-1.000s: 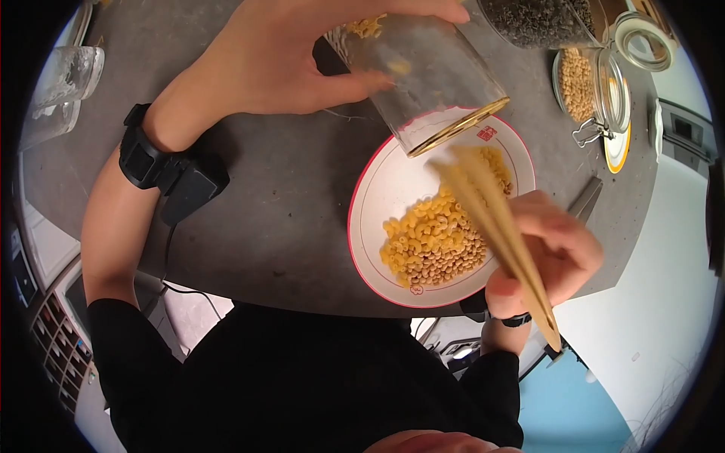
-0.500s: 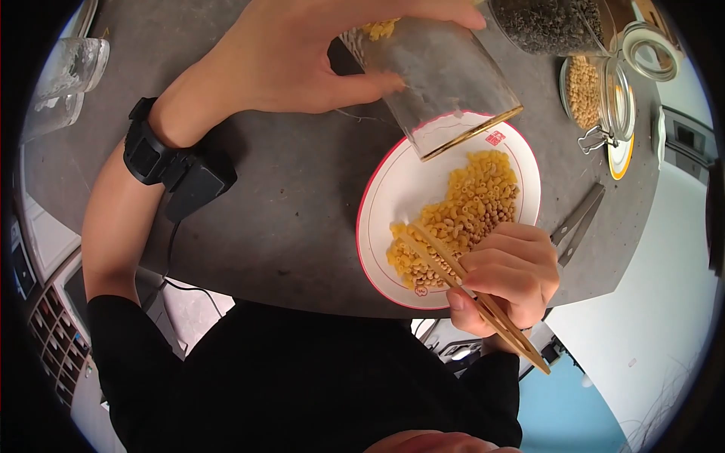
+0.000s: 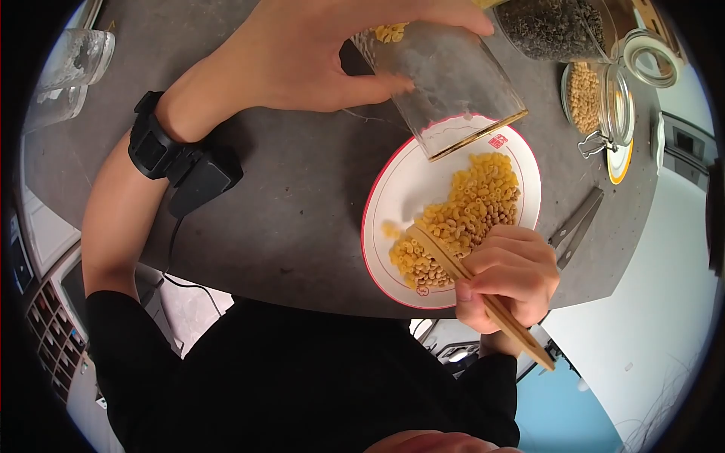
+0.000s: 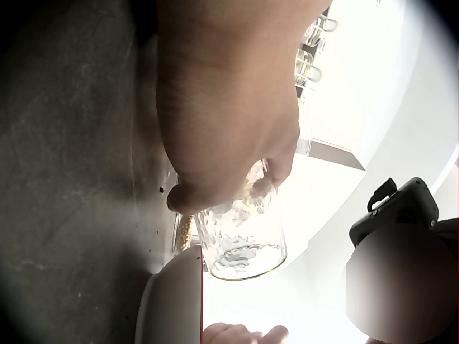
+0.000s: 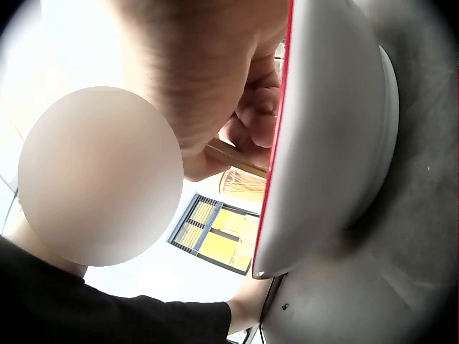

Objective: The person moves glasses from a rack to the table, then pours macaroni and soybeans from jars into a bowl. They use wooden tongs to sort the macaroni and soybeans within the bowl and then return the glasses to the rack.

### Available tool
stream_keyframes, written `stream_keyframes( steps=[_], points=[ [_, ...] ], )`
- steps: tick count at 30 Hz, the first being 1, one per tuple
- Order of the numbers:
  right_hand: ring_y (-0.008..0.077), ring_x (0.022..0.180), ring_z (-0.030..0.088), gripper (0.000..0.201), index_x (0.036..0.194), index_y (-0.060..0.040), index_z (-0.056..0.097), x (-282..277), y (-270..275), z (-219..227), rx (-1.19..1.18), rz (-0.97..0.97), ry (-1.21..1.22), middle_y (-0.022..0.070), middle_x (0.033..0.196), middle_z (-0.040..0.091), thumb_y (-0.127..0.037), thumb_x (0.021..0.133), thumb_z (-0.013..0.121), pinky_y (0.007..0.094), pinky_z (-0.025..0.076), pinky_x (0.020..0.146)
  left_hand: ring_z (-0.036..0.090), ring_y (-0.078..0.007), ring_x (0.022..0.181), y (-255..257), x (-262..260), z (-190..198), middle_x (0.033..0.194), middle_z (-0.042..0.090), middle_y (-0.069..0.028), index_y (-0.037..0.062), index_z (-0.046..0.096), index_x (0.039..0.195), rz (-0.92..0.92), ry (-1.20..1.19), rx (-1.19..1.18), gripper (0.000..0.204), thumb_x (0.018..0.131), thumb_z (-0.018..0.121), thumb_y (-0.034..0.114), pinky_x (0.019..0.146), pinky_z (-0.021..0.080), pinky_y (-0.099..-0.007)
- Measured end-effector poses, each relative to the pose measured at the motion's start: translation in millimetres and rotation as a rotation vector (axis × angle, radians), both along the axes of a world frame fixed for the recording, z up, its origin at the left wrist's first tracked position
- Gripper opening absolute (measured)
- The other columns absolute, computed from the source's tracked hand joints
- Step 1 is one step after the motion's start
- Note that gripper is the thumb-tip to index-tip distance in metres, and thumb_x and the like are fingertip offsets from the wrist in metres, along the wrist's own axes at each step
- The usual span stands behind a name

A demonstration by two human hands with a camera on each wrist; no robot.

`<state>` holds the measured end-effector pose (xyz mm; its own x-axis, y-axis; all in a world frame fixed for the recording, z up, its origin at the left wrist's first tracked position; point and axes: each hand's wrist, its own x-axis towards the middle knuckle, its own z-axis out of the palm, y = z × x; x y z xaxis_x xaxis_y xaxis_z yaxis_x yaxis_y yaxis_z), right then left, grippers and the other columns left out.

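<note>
My left hand [image 3: 294, 60] grips a clear gold-rimmed glass [image 3: 453, 83], tilted with its mouth over the far edge of a white dish [image 3: 408, 177]. A little yellow pasta [image 3: 390, 32] lies toward the glass's base. My right hand [image 3: 513, 272] holds wooden tongs [image 3: 521, 334], arms pressed together, tips at the left side of the macaroni heap [image 3: 483, 177]. Beans [image 3: 432, 273] lie beside the macaroni on its near right side. Just left of the tips is a blurred yellow piece [image 3: 390, 229]. From the right wrist, the red-rimmed dish [image 5: 330, 143] hides the tongs' tips.
At the far right stand a clear container of dark dried bits [image 3: 555, 30] and an open clip-top jar of beans [image 3: 583, 98]. A grey metal two-bladed tool [image 3: 580, 226] lies right of the dish. Glassware [image 3: 79, 60] stands at the far left.
My right hand has moved left and nearer, taking the tongs from beside the glass mouth to the heap's near left part. The tongs' arms, apart half a second ago, have come together. My left hand still holds the glass tilted.
</note>
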<state>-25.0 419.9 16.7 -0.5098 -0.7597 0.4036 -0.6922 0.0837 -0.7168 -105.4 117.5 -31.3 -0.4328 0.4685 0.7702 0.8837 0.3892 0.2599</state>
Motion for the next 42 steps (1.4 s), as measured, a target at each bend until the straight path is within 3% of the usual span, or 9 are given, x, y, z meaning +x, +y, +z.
stream_keyframes(
  steps=[2, 12, 15, 21, 23, 31, 36, 38, 42],
  points=[
    [0.0159, 0.044, 0.054, 0.027, 0.096, -0.0055, 0.057, -1, -1, -1, -0.092, -0.090, -0.010, 0.0023, 0.060, 0.058, 0.002, 0.077, 0.075, 0.0285, 0.036, 0.042, 0.060, -0.0293, 0.115, 2, 5, 7, 0.124, 0.064, -0.0092, 0.0116, 0.066, 0.133, 0.006, -0.018, -0.019, 0.060, 0.075, 0.080, 0.013, 0.100, 0.046, -0.0431],
    [0.0164, 0.045, 0.055, 0.031, 0.099, -0.0049, 0.058, -1, 0, 0, -0.044, -0.015, 0.023, 0.0014, 0.061, 0.059, -0.005, 0.076, 0.079, 0.0286, 0.037, 0.042, 0.060, -0.0295, 0.115, 0, -2, -3, 0.124, 0.064, -0.0093, 0.0119, 0.066, 0.133, -0.016, 0.028, 0.029, 0.059, 0.076, 0.080, 0.013, 0.101, 0.046, -0.0433],
    [0.0136, 0.041, 0.052, 0.030, 0.098, -0.0089, 0.053, -1, 0, -1, 0.008, -0.035, 0.061, 0.0033, 0.058, 0.060, -0.021, 0.087, 0.077, 0.0278, 0.036, 0.041, 0.060, -0.0296, 0.115, 0, -6, -7, 0.124, 0.064, -0.0092, 0.0120, 0.066, 0.133, -0.004, 0.001, 0.009, 0.060, 0.075, 0.080, 0.013, 0.101, 0.046, -0.0433],
    [0.0127, 0.041, 0.051, 0.028, 0.099, -0.0081, 0.054, -1, -2, -3, -0.005, 0.039, 0.094, 0.0028, 0.057, 0.060, -0.012, 0.084, 0.077, 0.0274, 0.034, 0.040, 0.060, -0.0295, 0.115, -4, -12, -18, 0.124, 0.064, -0.0090, 0.0126, 0.066, 0.133, -0.015, 0.008, 0.022, 0.060, 0.074, 0.080, 0.012, 0.101, 0.046, -0.0432],
    [0.0155, 0.044, 0.049, 0.028, 0.095, -0.0057, 0.057, 2, -3, -2, -0.019, 0.010, 0.063, 0.0000, 0.061, 0.054, 0.002, 0.074, 0.075, 0.0280, 0.034, 0.043, 0.060, -0.0293, 0.115, -5, -12, -20, 0.124, 0.064, -0.0089, 0.0127, 0.066, 0.133, -0.006, 0.018, 0.016, 0.061, 0.074, 0.080, 0.012, 0.101, 0.046, -0.0432],
    [0.0156, 0.044, 0.050, 0.027, 0.094, -0.0069, 0.058, 2, -2, -1, -0.031, -0.029, 0.013, 0.0004, 0.061, 0.055, 0.003, 0.074, 0.074, 0.0278, 0.035, 0.043, 0.060, -0.0293, 0.116, 1, 6, 6, 0.125, 0.064, -0.0089, 0.0134, 0.066, 0.134, 0.015, -0.042, -0.014, 0.062, 0.073, 0.080, 0.012, 0.102, 0.046, -0.0431],
    [0.0170, 0.044, 0.052, 0.020, 0.084, -0.0077, 0.059, 1, 2, -2, -0.126, -0.194, -0.006, 0.0035, 0.062, 0.060, 0.000, 0.075, 0.075, 0.0279, 0.036, 0.043, 0.059, -0.0292, 0.117, -3, -12, -23, 0.126, 0.064, -0.0089, 0.0137, 0.066, 0.134, -0.021, 0.017, 0.051, 0.063, 0.073, 0.080, 0.011, 0.102, 0.045, -0.0431],
    [0.0149, 0.046, 0.051, 0.033, 0.100, -0.0110, 0.043, -1, 9, 4, 0.025, -0.193, 0.010, 0.0052, 0.064, 0.065, -0.021, 0.093, 0.075, 0.0305, 0.040, 0.048, 0.059, -0.0292, 0.117, -4, -12, -21, 0.126, 0.064, -0.0088, 0.0137, 0.066, 0.134, -0.007, 0.004, 0.025, 0.063, 0.072, 0.081, 0.010, 0.102, 0.045, -0.0431],
    [0.0147, 0.049, 0.055, 0.038, 0.104, -0.0101, 0.042, 0, 13, -1, -0.118, -0.250, -0.007, 0.0071, 0.066, 0.064, -0.029, 0.097, 0.074, 0.0297, 0.042, 0.053, 0.059, -0.0292, 0.117, -1, -18, -25, 0.126, 0.064, -0.0088, 0.0136, 0.066, 0.134, -0.031, 0.037, 0.043, 0.063, 0.073, 0.081, 0.011, 0.102, 0.046, -0.0430]
  ],
)
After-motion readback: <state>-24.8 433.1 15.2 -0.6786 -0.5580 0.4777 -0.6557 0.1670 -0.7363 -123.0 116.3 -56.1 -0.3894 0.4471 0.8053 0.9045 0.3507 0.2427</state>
